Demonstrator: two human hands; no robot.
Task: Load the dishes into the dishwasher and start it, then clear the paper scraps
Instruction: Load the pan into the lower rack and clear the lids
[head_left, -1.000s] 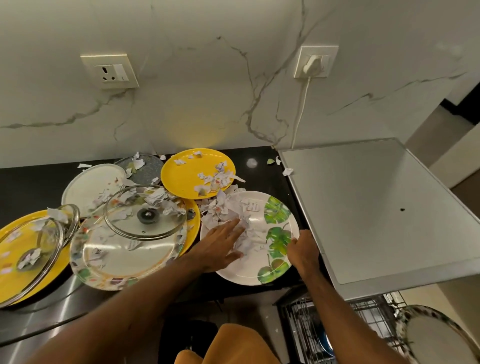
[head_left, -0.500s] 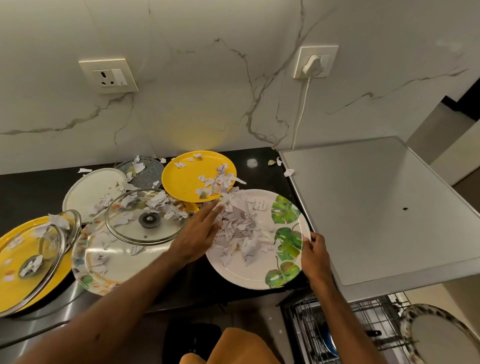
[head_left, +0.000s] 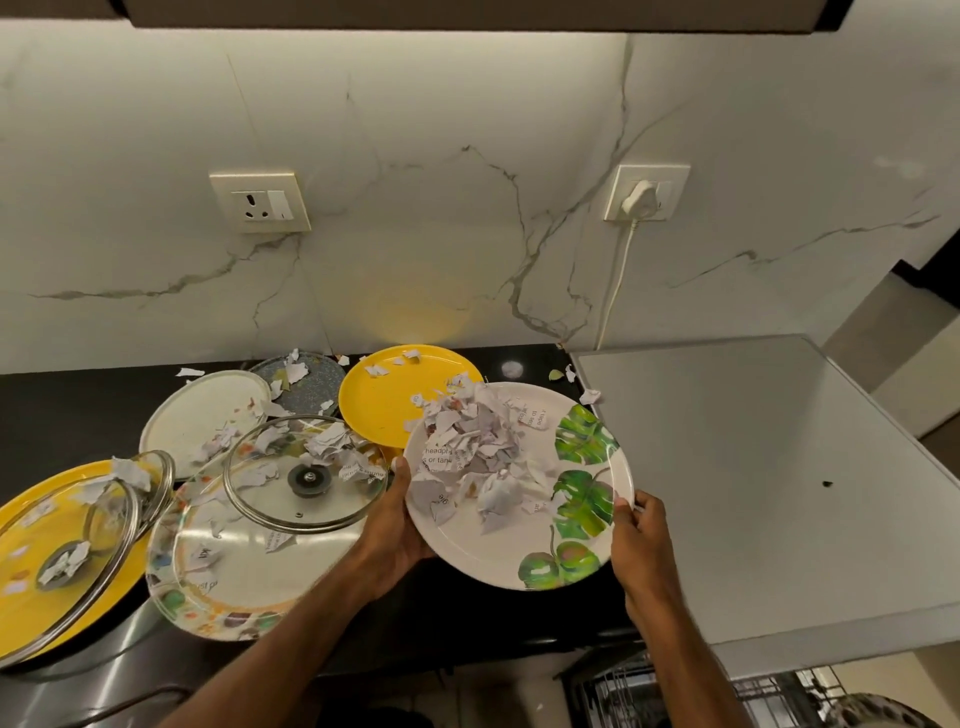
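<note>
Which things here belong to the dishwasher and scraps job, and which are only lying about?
Belong to the job: leaf-print plate, held by left hand and right hand; paper scraps on it; rear yellow plate; glass lid; dishwasher rack.
Just there: wall socket; white plug with its cord.

Warm light, falling from up top, so the marble wall (head_left: 467, 130) is the brightest bit and dulls toward the corners. There's a yellow glow on it right above the yellow plate (head_left: 384, 400). The black tabletop (head_left: 78, 405) just swallows light, while the glass lid (head_left: 306, 478) throws thin streaks of glare. My left hand (head_left: 395, 525) and right hand (head_left: 641, 540) come out dark against the white leaf plate (head_left: 519, 540). Wide lens bows the grey appliance top (head_left: 753, 467) at the side. The rack (head_left: 649, 696) down below is dim and mushy; print on the paper scraps (head_left: 467, 452) is readable.
</note>
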